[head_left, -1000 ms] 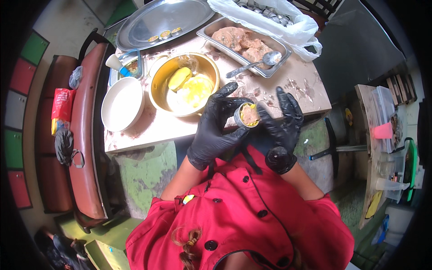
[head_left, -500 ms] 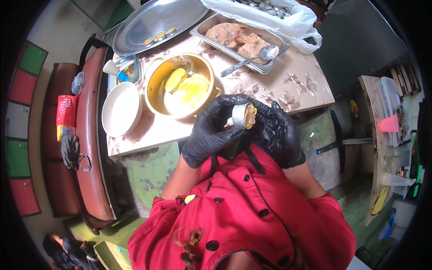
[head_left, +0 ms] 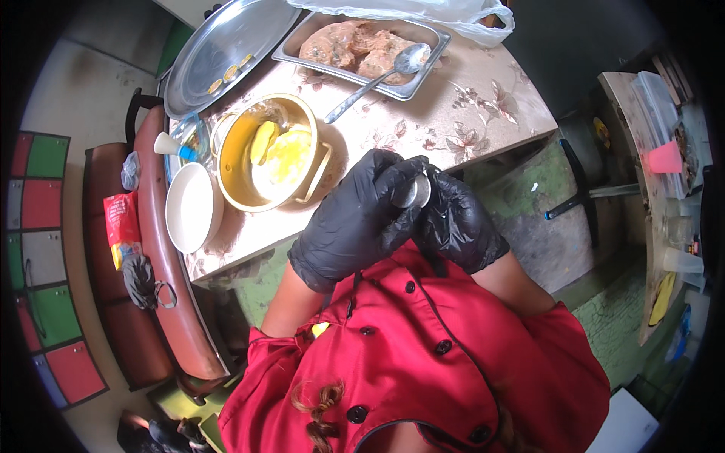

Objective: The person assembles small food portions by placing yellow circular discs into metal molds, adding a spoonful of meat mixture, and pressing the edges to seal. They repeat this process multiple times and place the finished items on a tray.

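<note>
My left hand (head_left: 351,215), in a black glove, grips a small round metal mould (head_left: 412,193) in front of my chest. Its silvery side faces up. My right hand (head_left: 462,226), gloved the same way, has its fingers bent against the far side and edge of that mould. What lies inside the mould is hidden by the fingers. On the table beyond my left hand stands a gold-coloured pot (head_left: 233,166) with yellow wrapper-like pieces (head_left: 287,158) in it. Farther off, a steel pan (head_left: 291,59) holds ground meat mixture (head_left: 332,47), with a spoon (head_left: 408,60) resting across its edge.
A large round silver tray (head_left: 192,72) carries several small filled moulds (head_left: 230,73). Left of the pot sit a white bowl (head_left: 180,219) and a glass container (head_left: 198,132). A plastic bag (head_left: 483,30) lies behind the pan. A reddish-brown bench (head_left: 170,302) borders the left.
The mould has been turned in my hands, so its filled end no longer shows and bare metal does. My right hand has come in against it. My view has shifted slightly.
</note>
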`<state>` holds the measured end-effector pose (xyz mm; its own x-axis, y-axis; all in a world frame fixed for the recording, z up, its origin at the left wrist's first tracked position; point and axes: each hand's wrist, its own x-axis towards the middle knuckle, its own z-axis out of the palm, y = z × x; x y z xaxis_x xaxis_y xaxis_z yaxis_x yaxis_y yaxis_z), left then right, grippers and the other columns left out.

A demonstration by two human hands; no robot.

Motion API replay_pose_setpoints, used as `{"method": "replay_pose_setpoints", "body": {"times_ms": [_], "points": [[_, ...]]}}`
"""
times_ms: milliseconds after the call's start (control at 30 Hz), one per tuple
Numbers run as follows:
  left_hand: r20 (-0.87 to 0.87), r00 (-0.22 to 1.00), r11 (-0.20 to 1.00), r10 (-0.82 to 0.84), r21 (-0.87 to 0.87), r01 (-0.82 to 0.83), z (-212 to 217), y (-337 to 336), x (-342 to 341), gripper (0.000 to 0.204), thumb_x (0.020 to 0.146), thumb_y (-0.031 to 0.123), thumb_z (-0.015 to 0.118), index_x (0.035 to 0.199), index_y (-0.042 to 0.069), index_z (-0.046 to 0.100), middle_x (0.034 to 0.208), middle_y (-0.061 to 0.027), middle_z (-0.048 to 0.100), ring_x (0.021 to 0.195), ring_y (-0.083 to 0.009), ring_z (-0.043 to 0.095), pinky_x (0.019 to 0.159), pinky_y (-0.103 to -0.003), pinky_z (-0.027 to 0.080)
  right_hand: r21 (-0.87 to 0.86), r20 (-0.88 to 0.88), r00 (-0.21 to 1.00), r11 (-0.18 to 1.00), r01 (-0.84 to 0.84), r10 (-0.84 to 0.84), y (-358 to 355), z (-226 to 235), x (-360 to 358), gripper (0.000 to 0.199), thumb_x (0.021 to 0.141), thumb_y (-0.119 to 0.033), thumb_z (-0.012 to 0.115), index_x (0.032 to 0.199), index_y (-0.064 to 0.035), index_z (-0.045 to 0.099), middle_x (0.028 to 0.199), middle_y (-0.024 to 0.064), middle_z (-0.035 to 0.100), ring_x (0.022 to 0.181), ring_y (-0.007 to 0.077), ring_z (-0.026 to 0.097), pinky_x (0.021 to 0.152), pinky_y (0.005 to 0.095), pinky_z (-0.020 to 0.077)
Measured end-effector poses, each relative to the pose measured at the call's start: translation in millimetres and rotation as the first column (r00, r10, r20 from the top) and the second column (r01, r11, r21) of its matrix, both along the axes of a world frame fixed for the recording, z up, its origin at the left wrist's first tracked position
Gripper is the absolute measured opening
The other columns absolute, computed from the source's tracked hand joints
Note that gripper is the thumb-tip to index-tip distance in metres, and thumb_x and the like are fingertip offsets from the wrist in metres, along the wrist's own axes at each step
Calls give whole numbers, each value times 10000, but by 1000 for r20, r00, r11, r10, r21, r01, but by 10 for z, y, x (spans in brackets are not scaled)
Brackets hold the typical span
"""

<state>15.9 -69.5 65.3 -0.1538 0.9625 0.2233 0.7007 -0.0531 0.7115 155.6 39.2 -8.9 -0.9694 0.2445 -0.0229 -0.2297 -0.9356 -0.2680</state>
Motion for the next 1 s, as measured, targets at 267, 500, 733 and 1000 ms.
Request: {"method": "replay_pose_setpoints", "body": {"times_ms": [267, 500, 733, 1000], "points": [[-114, 993, 999, 4, 50, 2, -49, -7, 6, 578, 810, 108, 738, 1357, 68, 554, 1157, -191, 551, 1068, -363, 584, 885, -422, 502, 351, -44, 999, 935, 44, -30, 76, -82, 44, 360, 1070, -266, 425, 1257, 1, 577, 1190, 154, 659, 1110, 255, 639, 1001, 389, 516], [-162, 987, 1000, 6, 19, -3, -5, 48, 43, 626, 785, 106, 766, 1373, 88, 552, 1157, -183, 547, 1058, -351, 581, 889, -413, 498, 19, 206, 971, 993, 118, -119, 5, -37, 111, 368, 1069, -281, 430, 1253, -4, 589, 1175, 141, 671, 1114, 246, 640, 1008, 388, 516], [-312, 949, 995, -46, 72, 72, 104, 212, 147, 605, 760, 83, 790, 1327, 84, 579, 1133, -160, 578, 991, -335, 623, 817, -399, 532, -401, -119, 993, 914, -64, 18, 166, 41, 146, 343, 1064, -276, 453, 1239, -18, 595, 1160, 124, 677, 1064, 241, 670, 923, 376, 577], [-373, 928, 947, 11, 302, 110, 54, 334, 228, 553, 704, 89, 830, 1219, 69, 631, 1139, -117, 692, 993, -319, 634, 818, -401, 541, -324, -61, 998, 946, -20, 0, 222, 36, 252, 357, 1071, -264, 446, 1260, 7, 579, 1203, 133, 655, 1089, 221, 654, 940, 371, 568]]}}
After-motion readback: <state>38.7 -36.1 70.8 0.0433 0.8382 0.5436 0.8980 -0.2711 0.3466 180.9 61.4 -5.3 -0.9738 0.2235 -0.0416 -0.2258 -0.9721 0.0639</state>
